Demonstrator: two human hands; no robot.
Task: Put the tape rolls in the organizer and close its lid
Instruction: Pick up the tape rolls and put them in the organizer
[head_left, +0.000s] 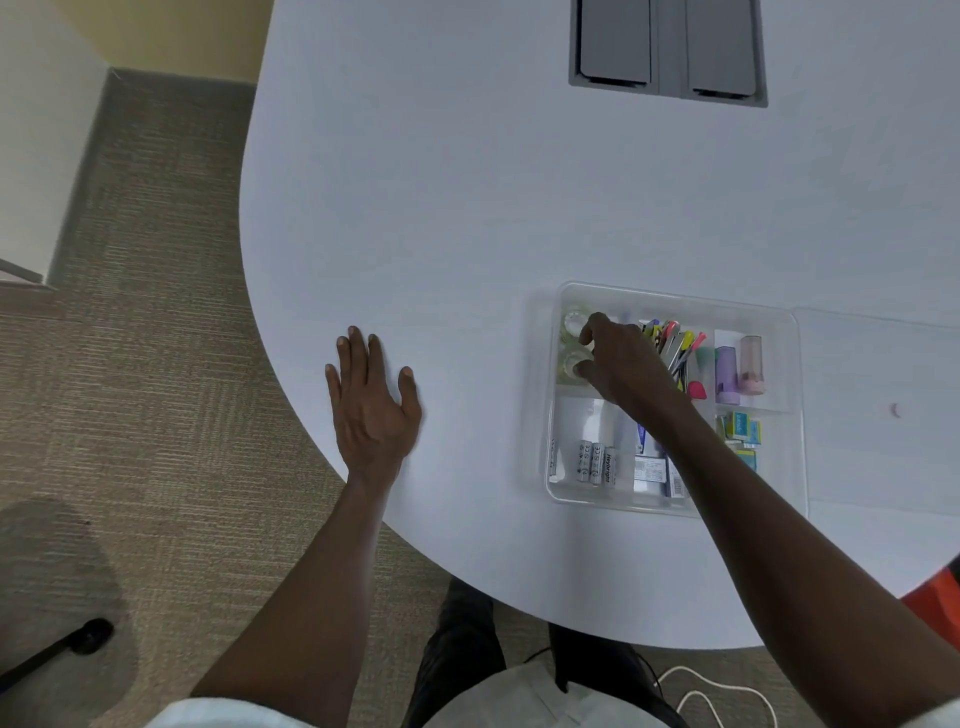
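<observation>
Left hand: the left hand (370, 400) lay flat on the desk (467, 208), fingers spread and nothing in its grip, well apart from the organizer (550, 415); I judged it a brace while the other arm reached.
Right hand: the right hand (621, 358) reached into the organizer's far-left compartment, fingers curled downward, with the fingertips (584, 338) at the tape rolls.
Right grip: loosely curled; whether it pinched a roll or merely rested on it could not be told.
Tape rolls: two clear rolls sat in that far-left compartment, the far roll (573, 323) and the near roll (570, 364) side by side, both lying flat.
Rolls relative to grip: the rolls lay just left of the curled fingers, which touched or nearly touched both.
Why there: that compartment looked sized for the rolls, so they were likely being seated to sit below the rim for the lid.
Other contents: batteries (595, 461) lay in the near-left compartment, coloured pens (675, 343) in the middle, small boxes (743, 428) at the right.
Lid: a clear lid (878, 405) appeared to lie open flat on the desk right of the organizer; closing it was not yet done.
</observation>
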